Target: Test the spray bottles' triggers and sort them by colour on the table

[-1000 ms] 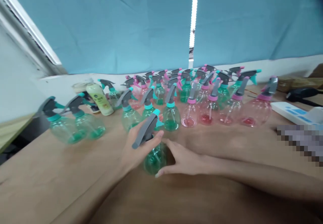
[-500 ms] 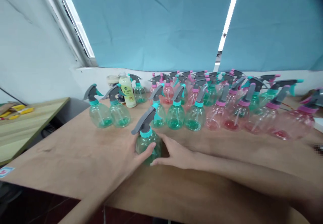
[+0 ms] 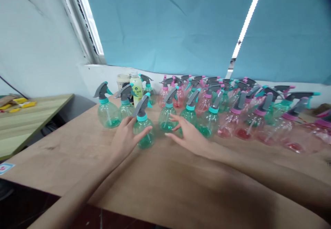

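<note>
**A:** Wide brown table (image 3: 181, 187) here, set against a white sill under a blue blind (image 3: 168, 22), with a strip of daylight showing at the window frame. A second, greenish table (image 3: 28, 118) sits off to the left.

**B:** And it's crowded! Rows of green spray bottles (image 3: 188, 113) and pink spray bottles (image 3: 232, 122) along the back, plus a pale yellow bottle (image 3: 136, 87).

**A:** Left hand (image 3: 125, 139) is wrapped loosely around the green spray bottle (image 3: 143, 132) at the front, thumb across its belly, fingers not clamped tight.

**B:** That bottle stands upright on the table, just ahead of the row. Right hand (image 3: 190, 136) is spread, fingers splayed, holding nothing, beside the neighbouring green bottles.
</note>
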A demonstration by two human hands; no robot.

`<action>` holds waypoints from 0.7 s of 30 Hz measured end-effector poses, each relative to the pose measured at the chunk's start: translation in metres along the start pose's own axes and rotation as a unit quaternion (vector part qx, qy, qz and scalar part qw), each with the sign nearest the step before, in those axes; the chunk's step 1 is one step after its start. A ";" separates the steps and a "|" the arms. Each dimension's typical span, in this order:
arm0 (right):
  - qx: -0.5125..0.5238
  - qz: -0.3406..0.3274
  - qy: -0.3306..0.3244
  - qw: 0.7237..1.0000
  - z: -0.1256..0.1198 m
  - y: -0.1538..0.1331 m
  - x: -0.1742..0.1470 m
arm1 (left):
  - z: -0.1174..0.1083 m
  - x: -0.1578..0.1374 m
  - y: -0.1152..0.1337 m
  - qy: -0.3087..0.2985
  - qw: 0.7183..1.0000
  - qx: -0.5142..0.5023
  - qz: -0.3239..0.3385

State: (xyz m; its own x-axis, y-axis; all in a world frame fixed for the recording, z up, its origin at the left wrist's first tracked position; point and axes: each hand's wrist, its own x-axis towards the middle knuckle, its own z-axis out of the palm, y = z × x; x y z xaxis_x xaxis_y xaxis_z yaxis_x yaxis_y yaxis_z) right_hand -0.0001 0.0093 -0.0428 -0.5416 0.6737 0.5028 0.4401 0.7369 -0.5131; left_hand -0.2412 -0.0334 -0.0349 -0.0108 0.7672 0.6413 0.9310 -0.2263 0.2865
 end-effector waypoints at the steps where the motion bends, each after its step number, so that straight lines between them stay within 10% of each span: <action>1: -0.007 0.006 0.014 1.000 -0.003 0.000 0.004 | 0.000 0.003 -0.001 -0.010 1.000 0.000 -0.002; 21: -0.025 0.162 -0.044 0.985 -0.022 0.000 0.058 | 0.018 0.059 0.004 -0.082 0.994 -0.012 -0.066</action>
State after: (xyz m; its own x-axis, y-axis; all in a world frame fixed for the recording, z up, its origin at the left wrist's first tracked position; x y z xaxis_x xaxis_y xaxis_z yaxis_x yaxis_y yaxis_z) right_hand -0.0162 0.0496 0.0017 -0.4251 0.8684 0.2553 0.6338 0.4869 -0.6010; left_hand -0.2311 0.0219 -0.0088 -0.0721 0.8779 0.4733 0.9162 -0.1292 0.3792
